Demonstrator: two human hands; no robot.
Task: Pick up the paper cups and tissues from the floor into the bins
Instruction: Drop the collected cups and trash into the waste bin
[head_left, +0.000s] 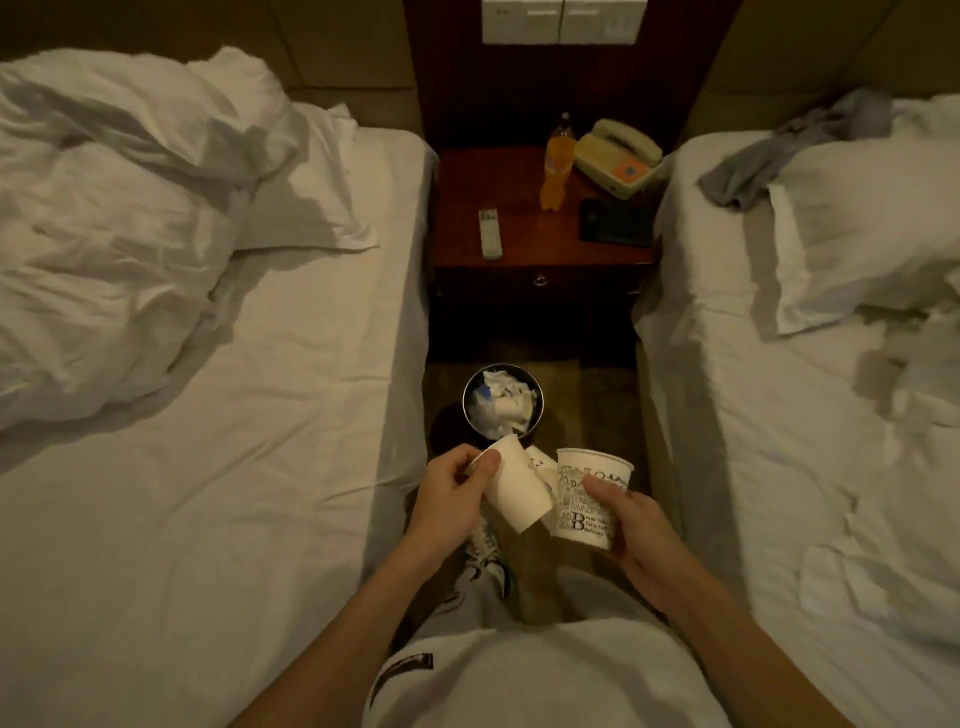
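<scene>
Two paper cups are in your hands, both just on your side of the bin (466, 387). Head view only.

Your left hand (449, 493) grips the plain cup (514, 491) near its rim, thumb and fingers curled round it; the cup is tilted, mouth pointing up toward the bin. Your right hand (628, 525) wraps the printed cup (587, 499) from the side, thumb across the front, and this cup is upright, mouth up. The two cups are just beside each other, almost touching.

Part of a third cup (540, 460) shows between them, nearer the bin; you can't tell if it is held or lying on the floor (597, 395).

The bin stands on the floor and holds crumpled tissues (501, 382) and more white paper.

Beyond the bin is a dark wooden nightstand (540, 244) with a remote (490, 234), an orange drink bottle (557, 166), a telephone (618, 158) and a flat black item (615, 222) on top.

White beds (234, 467) flank the bin on both sides.

A shoe (488, 556) shows below the plain cup.
</scene>
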